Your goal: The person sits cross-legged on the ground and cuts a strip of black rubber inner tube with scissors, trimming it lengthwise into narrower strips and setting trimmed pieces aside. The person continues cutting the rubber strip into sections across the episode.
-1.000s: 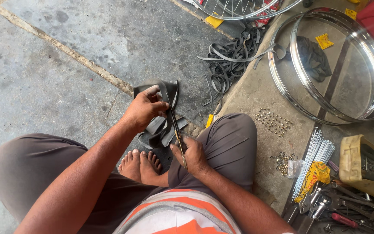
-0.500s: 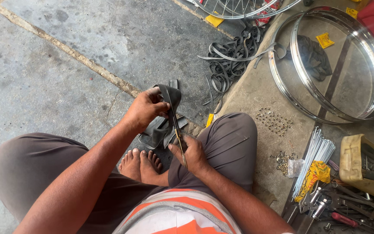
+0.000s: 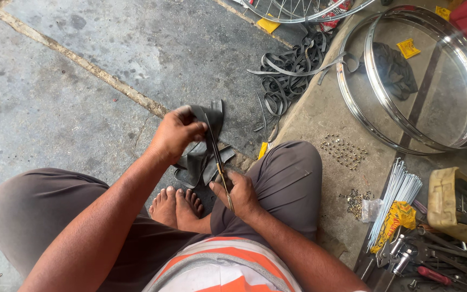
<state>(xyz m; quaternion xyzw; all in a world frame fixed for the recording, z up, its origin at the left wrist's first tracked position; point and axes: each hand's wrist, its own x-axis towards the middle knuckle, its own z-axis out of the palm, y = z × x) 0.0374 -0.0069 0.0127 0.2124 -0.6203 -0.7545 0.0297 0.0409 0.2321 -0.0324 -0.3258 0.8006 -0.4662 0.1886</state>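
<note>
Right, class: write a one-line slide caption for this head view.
Left hand holds black rubber strip while right hand cuts it with scissors, beside rims and spokes.

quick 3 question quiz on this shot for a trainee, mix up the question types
1. True or false: the left hand holds up a piece of black rubber tube.
2. What does the right hand grip? A) hammer B) scissors C) pliers
3. What lies on the stone slab between the chrome rims and the bent knee?

Key: 1 true. 2 B. 3 a patch of small brass-coloured metal bits, too small to tell which kind.
</note>
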